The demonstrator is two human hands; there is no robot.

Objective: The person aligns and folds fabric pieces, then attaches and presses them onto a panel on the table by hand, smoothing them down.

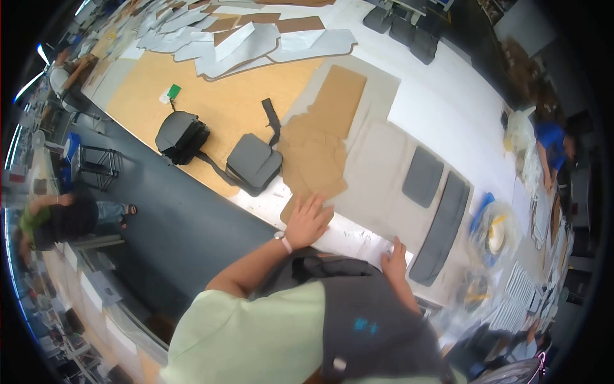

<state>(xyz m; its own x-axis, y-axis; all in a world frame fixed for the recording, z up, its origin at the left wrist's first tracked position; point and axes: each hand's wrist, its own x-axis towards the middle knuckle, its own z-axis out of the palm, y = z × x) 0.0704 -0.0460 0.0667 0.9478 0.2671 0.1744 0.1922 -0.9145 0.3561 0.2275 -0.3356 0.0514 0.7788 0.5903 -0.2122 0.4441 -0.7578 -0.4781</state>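
Note:
My left hand (308, 222), with a watch on its wrist, lies with fingers spread on a small brown cardboard piece (291, 208) at the table's front edge. My right hand (395, 261) rests at the same edge, fingers extended, with nothing visible in it. Beyond my left hand lie overlapping brown cardboard patterns (313, 157). A dark grey bag (254, 163) with a strap sits left of them, and a black bag (182, 136) with a green tag (173, 91) stands farther left. Two dark grey flat panels, a short one (423, 176) and a long one (440, 230), lie right of the patterns.
Grey-white and brown sheets (256, 45) are heaped at the table's far end. Clear plastic bags with tape rolls (495, 233) stand on the right. Dark pieces (403, 31) lie at the far edge. A stool (96, 163) and other people are to the left; another person (551, 150) is at right.

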